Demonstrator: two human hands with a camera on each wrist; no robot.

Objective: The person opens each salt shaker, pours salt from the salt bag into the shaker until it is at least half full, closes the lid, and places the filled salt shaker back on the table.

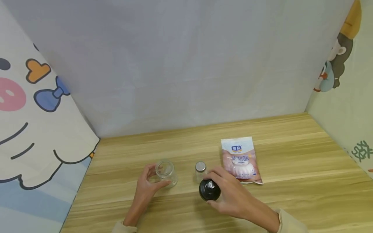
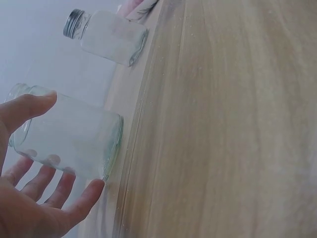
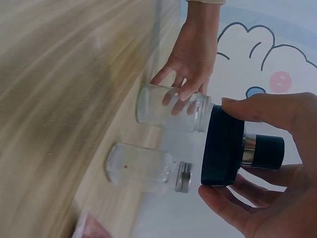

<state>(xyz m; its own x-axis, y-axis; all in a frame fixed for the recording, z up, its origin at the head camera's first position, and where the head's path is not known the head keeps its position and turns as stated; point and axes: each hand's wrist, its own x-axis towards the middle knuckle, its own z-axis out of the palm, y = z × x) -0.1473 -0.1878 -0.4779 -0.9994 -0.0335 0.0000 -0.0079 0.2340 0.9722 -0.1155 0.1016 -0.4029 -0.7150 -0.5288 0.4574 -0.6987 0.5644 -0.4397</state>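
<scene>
An uncapped clear glass jar (image 1: pixel 170 176) stands upright on the wooden table. My left hand (image 1: pixel 147 184) holds it from the side, thumb near the neck and fingertips against the glass (image 2: pixel 69 134). In my right hand (image 1: pixel 233 195) is a black lid (image 1: pixel 209 189), gripped by its rim between thumb and fingers. A narrower knob with a metal band rises from the lid's top (image 3: pixel 262 151). The lid is raised above the table, to the right of the jar. Just behind it stands a small glass shaker (image 1: pixel 200 171) with a perforated metal cap.
A pink and white salt packet (image 1: pixel 240 158) lies flat to the right of the shaker, close behind my right hand. A pale cloth wall (image 1: pixel 189 81) closes off the table's back edge. Printed cartoon curtains hang at the left (image 1: pixel 35 129) and right (image 1: pixel 344 113).
</scene>
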